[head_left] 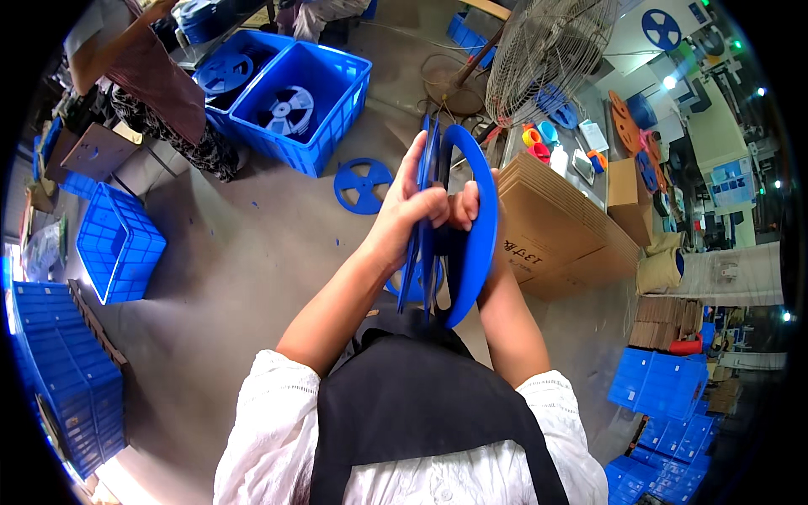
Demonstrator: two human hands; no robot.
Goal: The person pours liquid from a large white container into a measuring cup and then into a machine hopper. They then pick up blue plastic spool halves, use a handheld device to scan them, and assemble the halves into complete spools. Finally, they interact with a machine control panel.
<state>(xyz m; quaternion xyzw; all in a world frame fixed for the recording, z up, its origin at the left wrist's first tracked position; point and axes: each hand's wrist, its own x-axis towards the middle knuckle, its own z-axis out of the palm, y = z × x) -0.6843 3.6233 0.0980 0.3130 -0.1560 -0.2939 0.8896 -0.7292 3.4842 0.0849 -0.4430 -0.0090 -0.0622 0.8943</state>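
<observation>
Upright in front of my chest, I hold several blue plastic reel discs on edge. My left hand point(402, 217) presses flat along the outside of the left discs point(427, 240), its thumb reaching over their near side. The fingers of my right hand point(464, 207) curl into the gap between those and a larger-looking right disc point(476, 244); the rest of that hand is hidden behind this disc. Beyond my left wrist, a blue reel disc point(366, 195) with cutouts lies on the floor. Another blue disc shows low between my forearms, partly covered.
Two blue crates point(338, 118) at far left hold reels, one a pale reel point(290, 111). A person point(160, 80) stands beside them. Flattened cardboard boxes point(560, 227) lean against a cluttered table at right, near a large fan point(551, 55). Another blue crate point(122, 244) sits left.
</observation>
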